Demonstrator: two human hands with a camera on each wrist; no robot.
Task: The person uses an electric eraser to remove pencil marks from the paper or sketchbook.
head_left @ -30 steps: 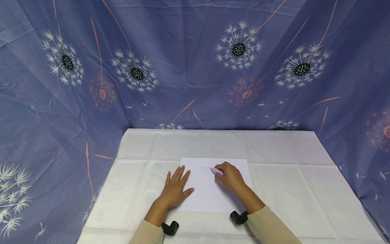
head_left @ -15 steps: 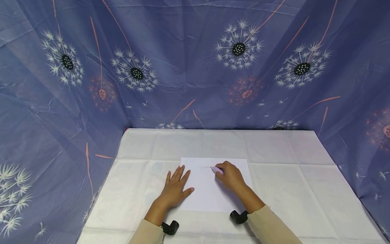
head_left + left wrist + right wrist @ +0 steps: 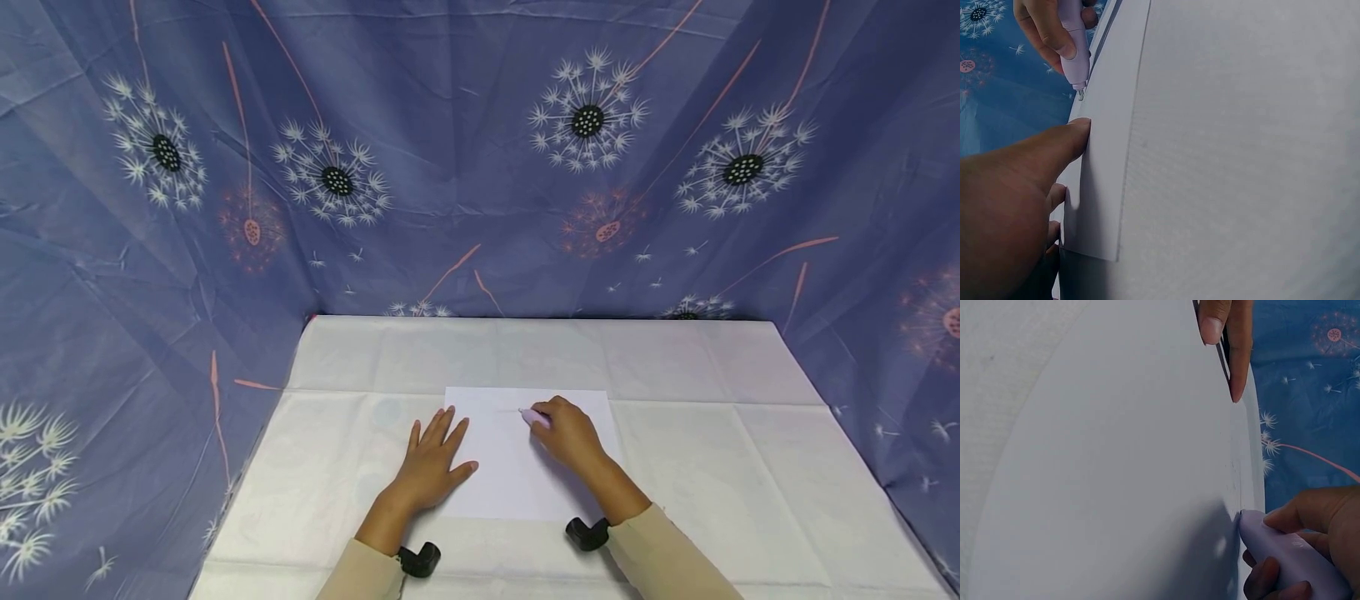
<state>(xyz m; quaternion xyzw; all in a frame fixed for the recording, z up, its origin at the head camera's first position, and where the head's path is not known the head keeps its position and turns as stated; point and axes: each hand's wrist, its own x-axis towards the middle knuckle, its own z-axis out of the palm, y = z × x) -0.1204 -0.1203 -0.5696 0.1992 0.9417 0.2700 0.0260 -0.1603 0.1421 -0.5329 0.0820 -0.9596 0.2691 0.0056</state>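
Note:
A sheet of white paper [image 3: 517,487] lies on the white-covered table. My left hand [image 3: 426,468] rests on its left side, fingers straight and spread. My right hand [image 3: 573,437] grips a thick lilac pen-shaped tool [image 3: 535,418], which looks like an electric eraser. In the left wrist view the tool [image 3: 1073,47] narrows to a small metal tip, pointed down at the paper. The right wrist view shows my fingers and thumb curled round the lilac body [image 3: 1291,556], its tip at a thin faint line [image 3: 1240,478] on the sheet. Small dark specks [image 3: 1230,478] lie beside that line.
A white creased cloth [image 3: 720,475] covers the table around the paper. Behind and at both sides hangs a blue curtain [image 3: 465,167] with dandelion prints. A black wrist device [image 3: 420,561] sits at my left wrist, another black device [image 3: 588,535] at my right.
The lilac tool's tip has shifted very slightly right and away from me, along with the fingers of my right hand. My left hand has stayed in place.

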